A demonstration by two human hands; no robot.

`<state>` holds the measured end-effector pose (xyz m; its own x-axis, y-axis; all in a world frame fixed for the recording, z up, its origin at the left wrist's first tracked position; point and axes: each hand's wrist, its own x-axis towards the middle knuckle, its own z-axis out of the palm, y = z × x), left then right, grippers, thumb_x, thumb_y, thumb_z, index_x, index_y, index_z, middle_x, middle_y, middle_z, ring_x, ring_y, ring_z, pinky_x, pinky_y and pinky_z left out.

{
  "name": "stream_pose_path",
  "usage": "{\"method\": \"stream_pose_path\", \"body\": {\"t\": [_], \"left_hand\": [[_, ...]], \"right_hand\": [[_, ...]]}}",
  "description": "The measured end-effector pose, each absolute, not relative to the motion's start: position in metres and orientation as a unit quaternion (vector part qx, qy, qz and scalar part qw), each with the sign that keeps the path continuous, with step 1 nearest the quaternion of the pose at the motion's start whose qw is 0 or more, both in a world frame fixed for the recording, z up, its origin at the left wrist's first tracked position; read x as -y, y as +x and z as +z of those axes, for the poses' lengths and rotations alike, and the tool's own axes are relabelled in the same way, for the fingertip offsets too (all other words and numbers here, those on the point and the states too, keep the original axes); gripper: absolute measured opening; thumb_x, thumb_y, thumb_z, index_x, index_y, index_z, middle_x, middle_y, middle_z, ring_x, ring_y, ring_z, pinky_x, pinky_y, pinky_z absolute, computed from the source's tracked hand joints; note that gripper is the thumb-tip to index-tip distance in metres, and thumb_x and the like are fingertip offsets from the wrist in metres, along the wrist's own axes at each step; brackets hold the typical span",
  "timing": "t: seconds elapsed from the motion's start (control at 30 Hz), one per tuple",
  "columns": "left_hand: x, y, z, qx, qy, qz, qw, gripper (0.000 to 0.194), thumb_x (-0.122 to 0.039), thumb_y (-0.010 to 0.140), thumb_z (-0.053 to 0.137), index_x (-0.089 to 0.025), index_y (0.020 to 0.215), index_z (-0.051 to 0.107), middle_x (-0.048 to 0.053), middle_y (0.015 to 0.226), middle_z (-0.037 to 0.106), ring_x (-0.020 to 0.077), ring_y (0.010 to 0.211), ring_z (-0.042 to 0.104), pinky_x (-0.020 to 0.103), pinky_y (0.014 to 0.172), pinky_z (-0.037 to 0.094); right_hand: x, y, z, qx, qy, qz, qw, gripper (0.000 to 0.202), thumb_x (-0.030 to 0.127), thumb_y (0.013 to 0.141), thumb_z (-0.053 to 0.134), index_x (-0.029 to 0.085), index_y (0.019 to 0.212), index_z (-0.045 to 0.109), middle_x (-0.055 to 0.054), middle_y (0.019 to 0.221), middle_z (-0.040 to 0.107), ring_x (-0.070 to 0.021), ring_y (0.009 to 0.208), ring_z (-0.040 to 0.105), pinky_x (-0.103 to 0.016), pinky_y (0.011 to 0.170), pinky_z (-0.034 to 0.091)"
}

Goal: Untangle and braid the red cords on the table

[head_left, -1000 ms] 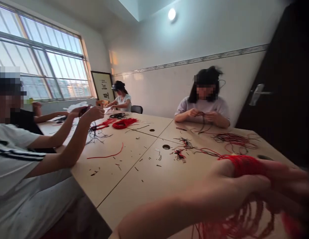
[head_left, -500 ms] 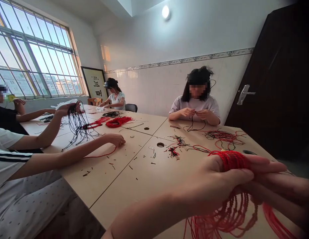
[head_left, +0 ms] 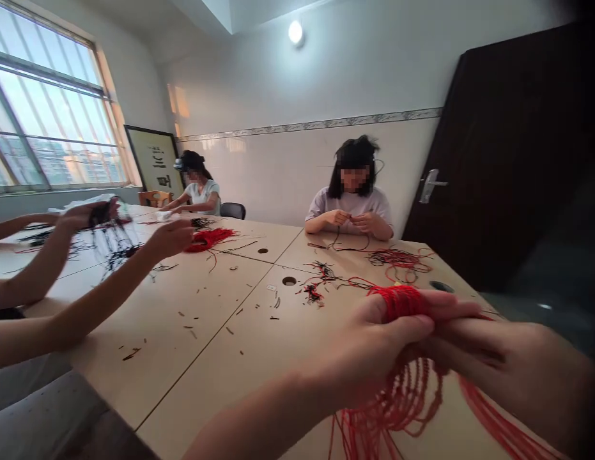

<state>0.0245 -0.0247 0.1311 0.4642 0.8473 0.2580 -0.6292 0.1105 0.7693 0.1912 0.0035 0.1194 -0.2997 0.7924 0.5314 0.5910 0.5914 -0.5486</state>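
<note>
One looped bundle of thin red cords (head_left: pixel 402 303) is held in my left hand (head_left: pixel 374 338), above the beige worktop (head_left: pixel 206 313). My right hand (head_left: pixel 512 351) touches the left; can't tell its grip.

From my distant place I look through the head camera and see the body of the wearer only in part: the left hand (head_left: pixel 369 351), the left forearm (head_left: pixel 278 409) and the right hand (head_left: pixel 512 358). Both hands are bare, and so is the forearm, which is smooth and becomes gradually wider from the wrist. The fingers look slender, and the left thumb (head_left: pixel 415 326) has a rounded tip. Toward the right border, blur and shadow hide the finer details from me.
</note>
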Motion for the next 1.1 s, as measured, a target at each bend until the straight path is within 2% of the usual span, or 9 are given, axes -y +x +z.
{"method": "stream_pose_path", "body": {"t": [0.1,0.23,0.37,0.6,0.83,1.0,1.1], "left_hand": [[0.026,0.024,0.136,-0.141,0.427,0.507,0.735,0.022,-0.008,0.08,0.053,-0.011,0.099,0.065,0.014,0.114,0.064,0.0214,0.107,0.058,0.025,0.083,0.044],[0.026,0.024,0.138,-0.16,0.439,0.505,0.726,0.024,-0.007,0.082,0.052,-0.012,0.1,0.066,0.013,0.113,0.065,0.0202,0.098,0.062,0.024,0.075,0.045],[0.025,0.024,0.136,-0.158,0.445,0.507,0.721,0.028,-0.007,0.082,0.052,-0.012,0.106,0.066,0.013,0.11,0.066,0.0203,0.096,0.062,0.025,0.077,0.046],[0.024,0.028,0.135,-0.205,0.438,0.518,0.705,0.025,-0.013,0.079,0.06,-0.015,0.103,0.068,0.01,0.111,0.066,0.0214,0.104,0.059,0.026,0.086,0.047],[0.016,0.027,0.134,-0.274,0.421,0.511,0.697,0.032,-0.021,0.075,0.068,-0.02,0.108,0.067,0.008,0.121,0.061,0.0239,0.107,0.057,0.023,0.077,0.052],[0.017,0.027,0.135,-0.294,0.408,0.523,0.688,0.036,-0.021,0.073,0.071,-0.02,0.108,0.067,0.008,0.123,0.06,0.0257,0.108,0.056,0.024,0.076,0.053],[0.017,0.027,0.135,-0.297,0.408,0.521,0.688,0.038,-0.02,0.07,0.072,-0.02,0.108,0.067,0.009,0.118,0.062,0.0253,0.102,0.06,0.024,0.072,0.053]], "right_hand": [[0.003,0.186,0.131,0.838,-0.419,0.139,0.322,0.036,0.054,0.08,0.053,0.026,0.066,0.069,-0.005,0.066,0.068,-0.0174,0.055,0.061,-0.027,0.045,0.043],[0.008,0.186,0.133,0.834,-0.441,0.127,0.305,0.036,0.049,0.085,0.05,0.023,0.065,0.066,-0.003,0.064,0.066,-0.0155,0.056,0.059,-0.026,0.048,0.041],[0.008,0.187,0.133,0.844,-0.424,0.125,0.302,0.036,0.045,0.086,0.05,0.022,0.064,0.065,-0.003,0.062,0.065,-0.0148,0.056,0.058,-0.026,0.048,0.04],[0.021,0.18,0.156,0.833,-0.453,0.163,0.272,0.032,0.039,0.088,0.049,0.017,0.072,0.066,-0.002,0.068,0.065,-0.0119,0.059,0.055,-0.024,0.053,0.037],[0.026,0.18,0.166,0.843,-0.434,0.121,0.295,0.027,0.025,0.083,0.056,0.014,0.059,0.059,0.005,0.052,0.047,-0.0042,0.047,0.037,-0.02,0.048,0.027],[0.027,0.18,0.167,0.844,-0.431,0.132,0.291,0.027,0.025,0.083,0.056,0.013,0.06,0.059,0.004,0.056,0.051,-0.004,0.049,0.038,-0.02,0.048,0.026],[0.027,0.18,0.168,0.843,-0.432,0.134,0.291,0.027,0.025,0.083,0.057,0.013,0.059,0.06,0.004,0.055,0.051,-0.0042,0.05,0.039,-0.02,0.048,0.026]]}}
